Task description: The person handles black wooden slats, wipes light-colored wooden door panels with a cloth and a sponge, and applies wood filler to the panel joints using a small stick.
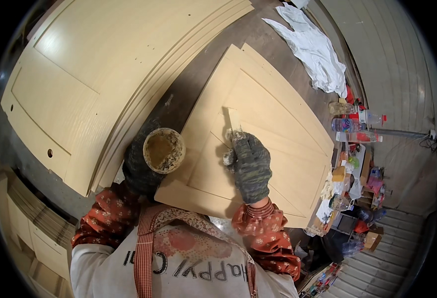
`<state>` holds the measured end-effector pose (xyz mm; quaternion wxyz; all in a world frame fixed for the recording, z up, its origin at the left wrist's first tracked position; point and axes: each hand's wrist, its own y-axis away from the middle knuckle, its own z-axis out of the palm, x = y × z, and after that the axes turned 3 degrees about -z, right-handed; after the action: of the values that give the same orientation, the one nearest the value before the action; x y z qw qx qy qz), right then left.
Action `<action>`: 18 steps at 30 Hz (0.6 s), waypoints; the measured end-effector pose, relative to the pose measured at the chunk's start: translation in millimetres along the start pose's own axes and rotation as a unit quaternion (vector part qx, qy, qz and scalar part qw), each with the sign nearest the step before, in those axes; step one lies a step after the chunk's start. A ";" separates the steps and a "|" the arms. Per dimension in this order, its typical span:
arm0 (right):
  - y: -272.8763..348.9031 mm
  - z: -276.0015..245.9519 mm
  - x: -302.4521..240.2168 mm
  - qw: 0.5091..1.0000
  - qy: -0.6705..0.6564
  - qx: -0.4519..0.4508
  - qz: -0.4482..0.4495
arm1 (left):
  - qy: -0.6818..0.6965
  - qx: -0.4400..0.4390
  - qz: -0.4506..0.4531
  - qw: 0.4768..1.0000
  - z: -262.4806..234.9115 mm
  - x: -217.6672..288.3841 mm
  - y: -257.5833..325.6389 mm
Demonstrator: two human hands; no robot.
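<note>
A cream panelled cabinet door [283, 144] lies in front of me on a dark table. My right hand [252, 169], in a dark camouflage-patterned glove, is closed around a putty knife, its pale blade [234, 119] over the door's middle near the moulded lines. Whether the blade touches the surface I cannot tell. Held beside the door's left edge is a round tub [182, 150] with a crusted rim and beige paste [159, 149] inside. My left hand [135, 166], also in a dark glove, grips it from the left; most of those fingers are hidden behind the tub.
A stack of large cream panels [94, 64] rises at the left. At the far right lies a white plastic bag [313, 54] on the table [198, 64]. Bottles [345, 124] and clutter line the right side. More panels [39, 233] stand at the lower left.
</note>
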<state>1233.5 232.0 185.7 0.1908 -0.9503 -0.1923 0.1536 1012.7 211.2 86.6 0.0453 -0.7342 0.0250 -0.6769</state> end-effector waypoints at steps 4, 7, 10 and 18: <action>3.4 7.7 -9.4 0.574 -0.680 -0.001 0.457 | -0.046 -0.012 0.027 0.998 -4.2 4.3 -2.9; 5.5 15.2 -21.9 0.557 -0.694 0.042 0.455 | -0.060 -0.016 0.053 0.997 -4.6 -5.8 1.8; 13.5 27.3 -23.8 0.632 -0.658 0.060 0.405 | -0.073 -0.010 0.072 0.995 -3.5 -1.8 2.3; 15.2 37.6 -27.8 0.851 -0.458 -0.030 0.256 | -0.046 -0.076 0.030 0.996 -7.5 -18.9 3.2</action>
<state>1199.9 218.6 152.3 0.0062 -0.7932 -0.0122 0.6088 1003.8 209.6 68.1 0.0104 -0.7650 0.0963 -0.6367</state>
